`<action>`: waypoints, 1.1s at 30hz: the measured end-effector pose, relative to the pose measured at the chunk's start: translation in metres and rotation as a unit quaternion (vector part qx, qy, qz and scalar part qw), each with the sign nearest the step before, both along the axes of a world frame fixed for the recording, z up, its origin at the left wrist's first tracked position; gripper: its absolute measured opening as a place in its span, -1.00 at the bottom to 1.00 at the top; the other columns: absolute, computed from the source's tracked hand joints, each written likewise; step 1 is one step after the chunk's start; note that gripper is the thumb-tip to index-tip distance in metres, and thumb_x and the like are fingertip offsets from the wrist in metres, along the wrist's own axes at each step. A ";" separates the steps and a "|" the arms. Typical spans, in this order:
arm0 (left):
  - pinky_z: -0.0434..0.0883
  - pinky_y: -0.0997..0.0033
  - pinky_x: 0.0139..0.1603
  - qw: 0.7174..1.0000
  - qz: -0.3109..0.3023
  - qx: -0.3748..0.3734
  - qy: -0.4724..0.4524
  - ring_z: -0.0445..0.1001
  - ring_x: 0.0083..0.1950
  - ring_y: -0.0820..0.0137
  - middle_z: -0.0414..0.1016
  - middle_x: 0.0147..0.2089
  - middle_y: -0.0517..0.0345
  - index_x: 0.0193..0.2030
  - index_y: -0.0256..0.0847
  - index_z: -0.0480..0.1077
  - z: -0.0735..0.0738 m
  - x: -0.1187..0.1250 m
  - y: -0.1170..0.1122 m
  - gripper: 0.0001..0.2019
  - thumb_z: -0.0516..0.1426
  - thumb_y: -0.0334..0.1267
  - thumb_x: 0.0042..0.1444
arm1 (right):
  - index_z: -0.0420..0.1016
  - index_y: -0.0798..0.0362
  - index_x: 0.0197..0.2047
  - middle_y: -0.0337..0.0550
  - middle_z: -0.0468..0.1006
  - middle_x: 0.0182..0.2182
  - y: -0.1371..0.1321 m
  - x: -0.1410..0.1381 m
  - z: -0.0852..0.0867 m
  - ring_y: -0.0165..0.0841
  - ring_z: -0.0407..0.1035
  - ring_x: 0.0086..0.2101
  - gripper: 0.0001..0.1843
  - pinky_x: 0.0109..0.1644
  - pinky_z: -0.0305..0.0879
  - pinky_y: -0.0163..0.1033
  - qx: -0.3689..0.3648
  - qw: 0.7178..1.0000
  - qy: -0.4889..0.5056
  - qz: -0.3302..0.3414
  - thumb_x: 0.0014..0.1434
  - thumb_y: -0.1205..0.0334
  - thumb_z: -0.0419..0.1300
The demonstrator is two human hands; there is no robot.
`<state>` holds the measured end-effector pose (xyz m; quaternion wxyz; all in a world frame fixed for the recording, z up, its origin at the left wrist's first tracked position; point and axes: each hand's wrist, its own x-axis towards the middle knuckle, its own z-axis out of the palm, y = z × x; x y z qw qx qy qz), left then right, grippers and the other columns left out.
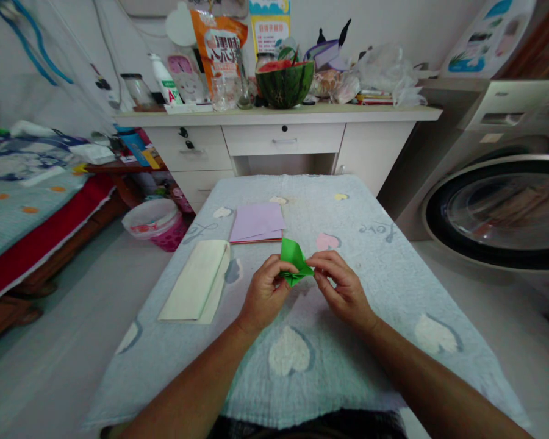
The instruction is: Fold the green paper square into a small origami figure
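Note:
A small piece of folded green paper (293,256) is held above the cloth-covered table (348,372). My left hand (268,289) is closed on its left side, the thumb pressing over the folds. At the paper's right corner, my right hand (341,283) pinches the edge between thumb and fingertips. Some of the lower folds are hidden by the left fingers. Just beyond the hands lies a stack of coloured paper sheets (257,221), with a lilac one on top. Left of my left hand rests a folded cream sheet (196,283).
Behind the table stands a white cabinet (283,139) bearing a cut watermelon (284,84), an orange bag (219,49) and plastic bags. A washing machine (498,134) is at the right. On the left are a bed (36,213) and a pink bin (158,222) on the floor.

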<state>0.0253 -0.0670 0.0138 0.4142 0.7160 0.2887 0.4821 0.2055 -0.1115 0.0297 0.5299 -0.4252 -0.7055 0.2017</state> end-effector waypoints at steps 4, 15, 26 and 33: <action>0.43 0.45 -0.21 0.998 -0.017 -0.056 -0.035 0.42 -0.21 0.43 0.33 -0.22 0.17 -0.24 -0.17 0.41 0.002 0.002 0.000 -0.94 0.20 -0.33 0.14 | 0.44 -0.11 0.08 -0.05 0.45 -0.11 0.000 0.000 0.000 -0.26 0.36 -0.07 -0.64 0.01 0.35 -0.06 0.012 1.000 -0.015 0.006 0.29 0.36 0.03; 0.53 0.39 -0.20 0.989 -0.034 -0.125 -0.078 0.46 -0.21 0.42 0.36 -0.19 0.15 -0.22 -0.19 0.39 0.005 0.004 -0.002 -0.87 0.21 -0.23 0.14 | 0.38 -0.12 0.16 -0.02 0.43 -0.04 -0.002 -0.001 0.002 -0.24 0.34 -0.01 -0.55 0.04 0.35 -0.03 0.030 0.998 -0.038 0.035 0.28 0.42 0.00; 0.52 0.45 -0.22 0.987 -0.043 -0.128 -0.089 0.45 -0.25 0.48 0.35 -0.23 0.20 -0.23 -0.19 0.38 0.010 0.005 -0.003 -0.90 0.21 -0.27 0.14 | 0.30 -0.14 0.22 -0.03 0.43 0.01 -0.003 -0.002 0.001 -0.22 0.33 0.02 -0.48 0.07 0.32 0.03 0.057 0.995 -0.070 0.034 0.26 0.46 -0.01; 0.54 0.41 -0.19 0.989 -0.055 -0.123 -0.068 0.45 -0.19 0.44 0.34 -0.19 0.18 -0.18 -0.17 0.38 0.001 0.003 -0.003 -0.88 0.20 -0.29 0.15 | 0.31 -0.09 0.20 -0.03 0.38 -0.06 -0.003 -0.003 0.002 -0.25 0.32 -0.04 -0.51 -0.01 0.36 -0.05 0.053 0.995 -0.071 0.045 0.25 0.45 -0.02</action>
